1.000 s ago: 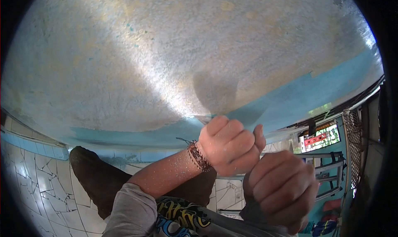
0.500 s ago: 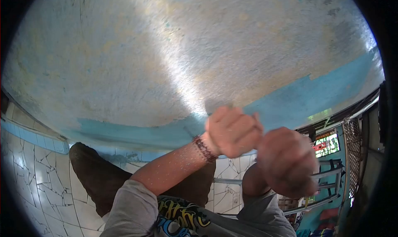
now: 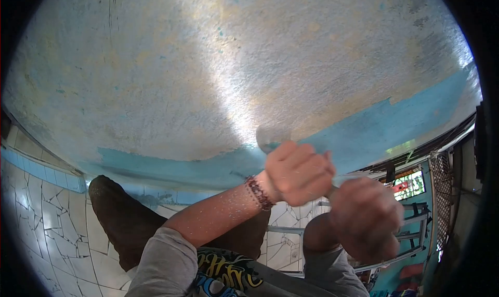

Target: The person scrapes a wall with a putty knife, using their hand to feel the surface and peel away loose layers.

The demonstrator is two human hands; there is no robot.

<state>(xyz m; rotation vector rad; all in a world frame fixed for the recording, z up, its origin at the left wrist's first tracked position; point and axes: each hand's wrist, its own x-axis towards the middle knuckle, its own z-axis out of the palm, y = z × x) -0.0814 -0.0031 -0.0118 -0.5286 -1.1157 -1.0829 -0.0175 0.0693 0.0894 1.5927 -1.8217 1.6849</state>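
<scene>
My left hand [image 3: 300,173], with a beaded bracelet at its wrist, is closed around a scraper [image 3: 266,138]. Its greyish, motion-blurred blade pokes out beyond my knuckles against the wall [image 3: 171,89]. Behind it, my right hand [image 3: 366,219] is a blurred fist on the rear of the same tool, and a bit of handle shows between the two hands. Most of the handle is hidden by my fingers. The wall around the blade is bare and greyish with yellowish patches, while blue paint [image 3: 364,125] remains in a band along its lower part. Pale specks dot my left forearm.
White cracked-pattern tiles [image 3: 57,229] cover the floor. My brown-trousered leg [image 3: 125,219] is close to the wall's foot. A grey metal frame [image 3: 283,229] stands behind my arms. To the right are a bright window [image 3: 410,185] and a lattice panel [image 3: 442,193].
Both hands have shifted slightly down and to the right, with the scraper. Its blade and part of the handle show more clearly now.
</scene>
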